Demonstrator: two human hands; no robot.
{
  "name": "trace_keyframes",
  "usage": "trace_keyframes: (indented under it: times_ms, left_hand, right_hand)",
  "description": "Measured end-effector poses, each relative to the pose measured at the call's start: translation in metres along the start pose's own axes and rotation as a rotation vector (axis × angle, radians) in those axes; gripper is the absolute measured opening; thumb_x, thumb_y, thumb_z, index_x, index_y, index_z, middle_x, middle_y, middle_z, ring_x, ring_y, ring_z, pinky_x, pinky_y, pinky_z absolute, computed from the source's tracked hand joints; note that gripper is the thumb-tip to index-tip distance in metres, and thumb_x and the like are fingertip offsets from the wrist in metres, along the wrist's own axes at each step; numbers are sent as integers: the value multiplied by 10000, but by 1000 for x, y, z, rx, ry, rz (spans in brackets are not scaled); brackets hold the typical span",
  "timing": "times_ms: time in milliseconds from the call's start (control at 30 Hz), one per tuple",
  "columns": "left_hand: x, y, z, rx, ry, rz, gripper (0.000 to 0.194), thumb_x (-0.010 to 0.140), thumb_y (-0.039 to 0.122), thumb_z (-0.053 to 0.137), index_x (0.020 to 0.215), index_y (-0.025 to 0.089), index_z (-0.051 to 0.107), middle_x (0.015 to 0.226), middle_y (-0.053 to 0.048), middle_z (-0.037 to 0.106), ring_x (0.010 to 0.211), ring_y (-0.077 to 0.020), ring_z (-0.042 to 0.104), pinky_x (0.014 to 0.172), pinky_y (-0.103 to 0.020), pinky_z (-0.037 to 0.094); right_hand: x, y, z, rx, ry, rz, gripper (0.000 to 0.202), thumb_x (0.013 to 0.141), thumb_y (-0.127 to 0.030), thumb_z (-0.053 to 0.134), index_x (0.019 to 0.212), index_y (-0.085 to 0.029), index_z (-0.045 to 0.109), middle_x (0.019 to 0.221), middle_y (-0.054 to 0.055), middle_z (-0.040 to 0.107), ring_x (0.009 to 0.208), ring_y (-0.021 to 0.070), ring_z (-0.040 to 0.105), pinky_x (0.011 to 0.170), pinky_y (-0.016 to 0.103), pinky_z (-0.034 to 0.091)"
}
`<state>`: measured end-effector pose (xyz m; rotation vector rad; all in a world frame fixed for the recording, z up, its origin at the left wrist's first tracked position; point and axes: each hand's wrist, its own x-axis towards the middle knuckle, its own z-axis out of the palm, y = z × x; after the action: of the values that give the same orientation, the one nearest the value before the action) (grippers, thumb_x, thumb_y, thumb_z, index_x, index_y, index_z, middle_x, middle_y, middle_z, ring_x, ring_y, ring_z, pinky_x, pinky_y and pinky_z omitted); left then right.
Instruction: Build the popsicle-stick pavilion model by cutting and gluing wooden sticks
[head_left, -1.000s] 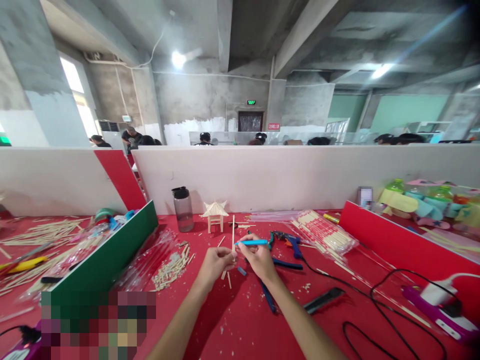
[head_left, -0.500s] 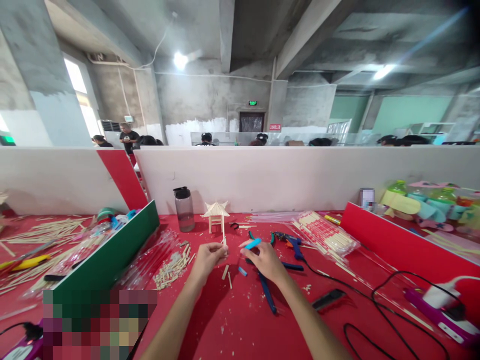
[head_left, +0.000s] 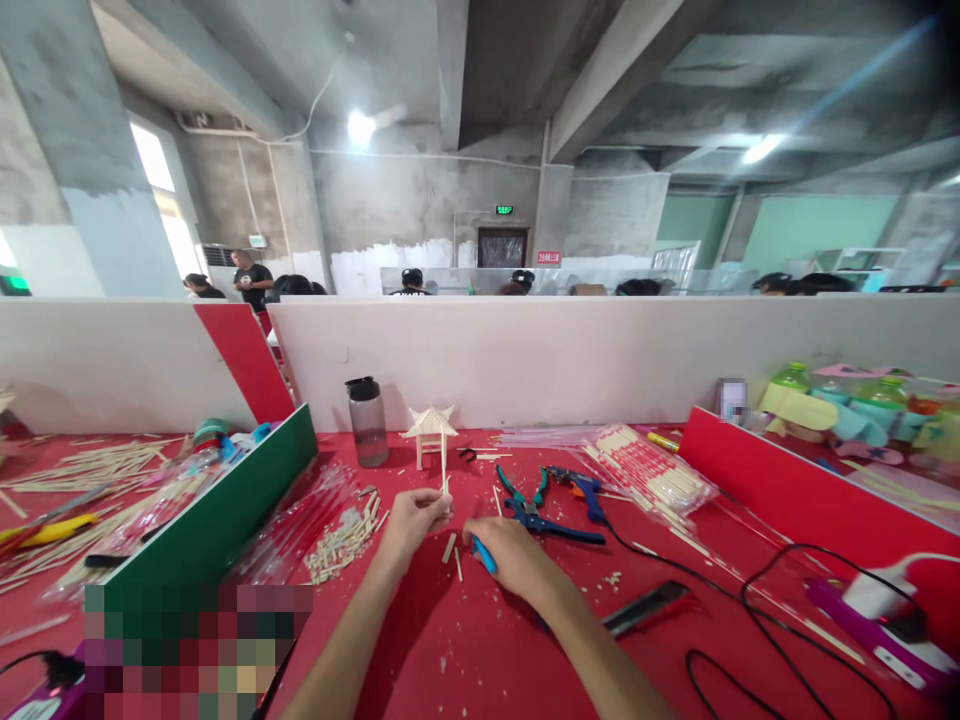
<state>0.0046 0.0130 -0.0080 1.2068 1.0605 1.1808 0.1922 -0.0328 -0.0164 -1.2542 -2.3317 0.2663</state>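
My left hand (head_left: 411, 522) is closed in a pinch on the lower end of a thin pale wooden stick (head_left: 444, 462) that stands nearly upright. Just behind the stick is a small wooden pavilion model (head_left: 431, 432) with a pointed, flared roof. To the right, my right hand (head_left: 510, 552) is closed, knuckles up, around a light-blue stick-shaped thing (head_left: 484, 555); its exact kind cannot be made out. Short wooden pieces (head_left: 449, 548) lie on the red table between my hands.
Beyond my right hand lie blue-and-green pliers (head_left: 536, 515) and a blue glue gun (head_left: 589, 490) with a black cable. Wooden sticks in packets (head_left: 652, 470) sit farther right. A water bottle (head_left: 366, 422) and cut sticks (head_left: 345, 540) are left. A green divider (head_left: 225, 490) edges the space.
My right hand has moved down and slightly left and turned over, so the blue thing now points down toward the table. My left hand keeps its pinch on the stick.
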Motion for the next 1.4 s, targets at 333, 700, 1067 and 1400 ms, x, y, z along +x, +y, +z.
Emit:
trace_keyframes:
  times_ms: [333, 700, 1067, 1400]
  left_hand:
    - [1, -9, 4, 4, -45, -34, 509, 484, 554, 845, 690, 109, 708, 643, -48, 689, 612, -170, 643, 704, -298, 529]
    - [-2, -12, 11, 80, -101, -12, 518, 545, 570, 811, 752, 101, 734, 693, -66, 708, 653, -176, 654, 682, -278, 517]
    - [-4, -12, 12, 54, -111, -8, 468, 558, 531, 825, 751, 112, 750, 682, -57, 713, 641, -165, 652, 686, -275, 524]
    - [-4, -10, 11, 9, -97, -21, 462, 537, 505, 843, 743, 103, 742, 689, -58, 715, 634, -160, 651, 689, -272, 523]
  right_hand:
    - [15, 10, -3, 438, 361, 135, 179, 783, -201, 591, 959, -229, 581, 777, -9, 642, 684, 168, 608, 680, 263, 461]
    - [20, 23, 5, 771, 415, 114, 202, 777, -326, 661, 926, -220, 576, 861, 9, 642, 808, 188, 636, 738, 295, 513]
    - [16, 17, 0, 818, 390, 75, 181, 771, -301, 670, 900, -219, 573, 848, -10, 634, 792, 167, 615, 736, 265, 482]
    - [16, 22, 8, 859, 395, 128, 253, 767, -352, 690, 956, -219, 588, 905, 14, 656, 855, 194, 646, 778, 295, 510]
